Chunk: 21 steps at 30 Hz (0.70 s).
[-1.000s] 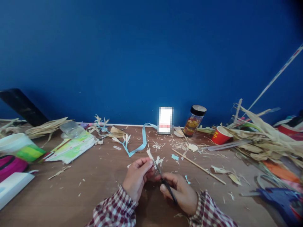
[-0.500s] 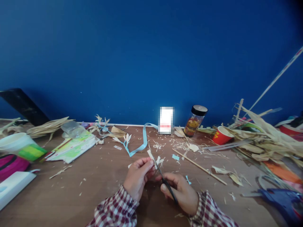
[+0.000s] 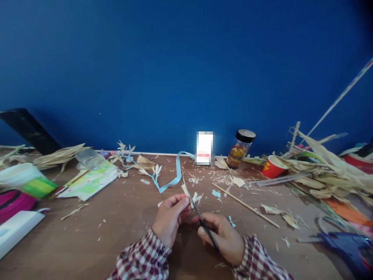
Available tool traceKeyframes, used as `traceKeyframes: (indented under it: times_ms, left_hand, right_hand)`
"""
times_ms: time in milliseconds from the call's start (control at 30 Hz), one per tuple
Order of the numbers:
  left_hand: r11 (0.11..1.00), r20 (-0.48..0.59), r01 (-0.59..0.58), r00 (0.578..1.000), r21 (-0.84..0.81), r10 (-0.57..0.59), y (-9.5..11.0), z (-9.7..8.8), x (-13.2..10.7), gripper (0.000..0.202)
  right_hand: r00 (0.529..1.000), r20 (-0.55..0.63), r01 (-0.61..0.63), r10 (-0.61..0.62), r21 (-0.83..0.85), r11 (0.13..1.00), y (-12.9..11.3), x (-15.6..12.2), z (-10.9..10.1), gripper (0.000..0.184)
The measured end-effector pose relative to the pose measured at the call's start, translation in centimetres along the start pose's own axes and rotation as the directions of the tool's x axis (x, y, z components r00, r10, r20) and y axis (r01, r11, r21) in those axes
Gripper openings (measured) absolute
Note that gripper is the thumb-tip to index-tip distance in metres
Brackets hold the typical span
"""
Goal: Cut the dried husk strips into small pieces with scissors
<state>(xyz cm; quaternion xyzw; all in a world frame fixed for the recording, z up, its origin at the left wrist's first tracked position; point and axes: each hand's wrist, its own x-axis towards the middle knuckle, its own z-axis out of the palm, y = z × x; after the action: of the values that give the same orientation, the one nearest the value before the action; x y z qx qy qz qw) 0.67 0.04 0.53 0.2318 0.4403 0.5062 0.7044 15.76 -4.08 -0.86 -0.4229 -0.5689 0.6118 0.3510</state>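
My left hand (image 3: 172, 213) pinches a small pale strip of corn husk (image 3: 185, 189) between thumb and forefinger. Black-handled scissors (image 3: 206, 230) sit in my right hand (image 3: 223, 235), fingers wrapped around the grips. The blades point up and left and lie against the strip at my left fingertips; whether they are parted I cannot tell. Just beyond my hands, white husk scraps (image 3: 196, 197) lie on the table. Further back is a small white husk flower (image 3: 154, 173) on a stem wrapped with light blue ribbon (image 3: 176, 179), which trails to the right.
A thin stick (image 3: 244, 204) lies right of centre. A lidded jar (image 3: 241, 149) stands at the wall, near a tipped red paper cup (image 3: 274, 167). Dried husks (image 3: 317, 167) and a blue glue gun (image 3: 344, 247) crowd the right. A painted sheet (image 3: 87, 181) and white box (image 3: 19, 231) lie left.
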Motion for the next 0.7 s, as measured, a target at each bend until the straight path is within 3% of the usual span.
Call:
traceKeyframes:
  times_ms: [700]
  left_hand:
    - [1.0,-0.039,0.015,0.999,-0.018,-0.016,-0.03,0.14,0.01,0.012]
  right_hand:
    - [0.999,-0.027,-0.026,0.027,0.019,0.999,0.51,0.04,0.15,0.031]
